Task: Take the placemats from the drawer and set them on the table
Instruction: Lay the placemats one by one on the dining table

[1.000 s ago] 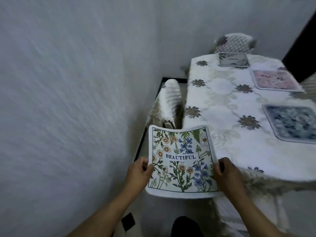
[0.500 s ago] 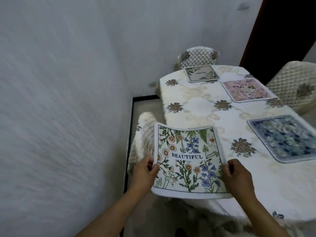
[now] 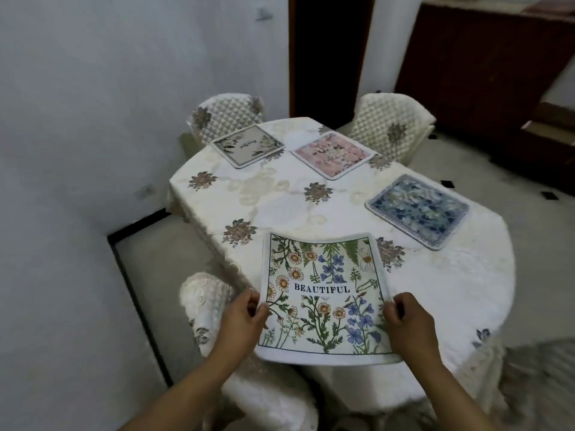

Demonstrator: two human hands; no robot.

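Note:
A white placemat (image 3: 323,297) printed with flowers and the word BEAUTIFUL hangs just over the near edge of the table (image 3: 280,194). My left hand (image 3: 241,321) pinches its left edge and my right hand (image 3: 407,325) pinches its right edge. Its near edge sticks out past the table's rim. Three other placemats lie flat on the white flowered tablecloth: a grey one (image 3: 247,145) at the far left, a pink one (image 3: 333,154) beside it, and a blue one (image 3: 418,209) on the right.
Quilted white chairs stand around the table: one (image 3: 208,303) just left of my hands, two at the far side (image 3: 225,115) (image 3: 392,126). A white wall (image 3: 77,150) runs close on the left. A dark wooden cabinet (image 3: 485,76) stands at the back right.
I have stepped around the table's corner. The placemat, held in both hands, has moved from beside the table to over its near edge.

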